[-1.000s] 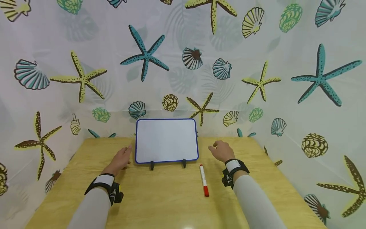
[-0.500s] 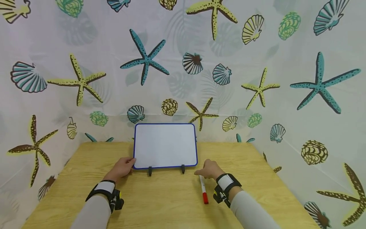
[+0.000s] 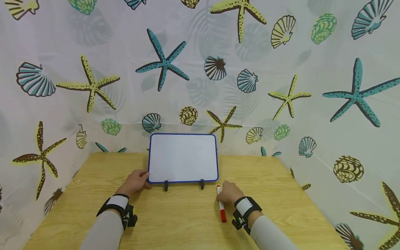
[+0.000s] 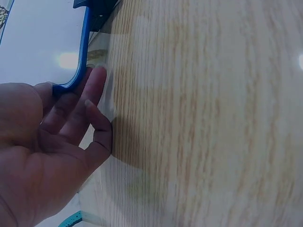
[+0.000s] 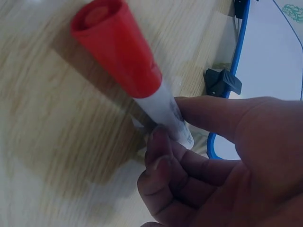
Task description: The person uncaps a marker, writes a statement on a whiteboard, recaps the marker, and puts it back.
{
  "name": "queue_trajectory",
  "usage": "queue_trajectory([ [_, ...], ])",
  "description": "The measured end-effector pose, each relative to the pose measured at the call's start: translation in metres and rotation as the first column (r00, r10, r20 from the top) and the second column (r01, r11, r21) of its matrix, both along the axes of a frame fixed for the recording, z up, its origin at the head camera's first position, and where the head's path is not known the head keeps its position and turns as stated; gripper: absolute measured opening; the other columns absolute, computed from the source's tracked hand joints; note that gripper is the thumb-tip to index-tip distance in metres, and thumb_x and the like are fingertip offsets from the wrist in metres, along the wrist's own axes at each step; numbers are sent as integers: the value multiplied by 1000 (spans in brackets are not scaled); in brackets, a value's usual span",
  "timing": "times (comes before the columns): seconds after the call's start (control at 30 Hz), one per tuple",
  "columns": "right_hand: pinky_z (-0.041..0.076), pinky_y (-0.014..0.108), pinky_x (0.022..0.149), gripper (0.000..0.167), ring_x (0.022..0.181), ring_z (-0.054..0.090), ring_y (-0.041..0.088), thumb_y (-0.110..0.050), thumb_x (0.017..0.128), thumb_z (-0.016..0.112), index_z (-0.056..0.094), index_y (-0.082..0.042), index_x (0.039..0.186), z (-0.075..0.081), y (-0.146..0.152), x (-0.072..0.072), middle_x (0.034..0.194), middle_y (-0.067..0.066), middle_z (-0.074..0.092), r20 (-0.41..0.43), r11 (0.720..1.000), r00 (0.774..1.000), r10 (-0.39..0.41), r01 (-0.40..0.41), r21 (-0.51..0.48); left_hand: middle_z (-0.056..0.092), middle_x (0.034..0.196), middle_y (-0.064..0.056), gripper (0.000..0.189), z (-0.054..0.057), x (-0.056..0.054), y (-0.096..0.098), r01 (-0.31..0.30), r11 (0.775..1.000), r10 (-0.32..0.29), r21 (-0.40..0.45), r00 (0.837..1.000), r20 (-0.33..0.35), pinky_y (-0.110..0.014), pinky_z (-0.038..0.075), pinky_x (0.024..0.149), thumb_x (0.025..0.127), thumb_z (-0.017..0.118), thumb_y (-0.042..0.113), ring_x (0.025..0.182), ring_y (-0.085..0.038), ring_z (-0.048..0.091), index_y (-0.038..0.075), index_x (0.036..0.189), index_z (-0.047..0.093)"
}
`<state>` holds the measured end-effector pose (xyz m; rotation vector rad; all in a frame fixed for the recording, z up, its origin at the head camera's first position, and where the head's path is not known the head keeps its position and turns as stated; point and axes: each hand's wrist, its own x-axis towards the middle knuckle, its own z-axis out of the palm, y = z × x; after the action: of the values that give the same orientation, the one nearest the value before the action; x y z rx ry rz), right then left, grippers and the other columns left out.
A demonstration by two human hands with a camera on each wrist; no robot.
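1. In the head view, the left hand (image 3: 134, 182) is left of the frame's centre, below the middle. It pinches the lower left corner of the whiteboard (image 3: 183, 158), thumb at the front and fingers behind, as the left wrist view shows.
2. The whiteboard, edged in blue, leans upright in the middle of the head frame, just below centre. Two black clips (image 3: 166, 185) sit along its bottom edge.
3. The right hand (image 3: 230, 192), right of centre in the lower half, holds the marker (image 3: 221, 205) between thumb and fingers, the grip narrow around its white barrel.
4. The marker lies near the whiteboard's lower right corner, its large red end (image 5: 120, 49) toward the bottom of the head frame. In the right wrist view that end fills the upper left; whether it touches the desk cannot be told.
5. The wooden desk (image 3: 175, 222) spans the lower part of the head frame.
6. Behind it hangs a pale sheet (image 3: 193, 45) printed with starfish and shells.
7. Each wrist wears a black strap (image 3: 259, 207) with a small device.
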<state>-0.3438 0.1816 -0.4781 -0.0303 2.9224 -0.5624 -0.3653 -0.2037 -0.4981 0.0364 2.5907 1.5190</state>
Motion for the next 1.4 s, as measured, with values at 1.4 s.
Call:
queue_trajectory([
  [1.4,41,27,62,26,69,52,16,-19,98,68,74,1,82,57,-3,11,75,9,66,-31,835,995,96,-98,-541,68,108,-26,40,-10,1,1,-50,992,56,116,997,-54,-37,61,80,110,43,12,90,-28,73,-18,135,52],
])
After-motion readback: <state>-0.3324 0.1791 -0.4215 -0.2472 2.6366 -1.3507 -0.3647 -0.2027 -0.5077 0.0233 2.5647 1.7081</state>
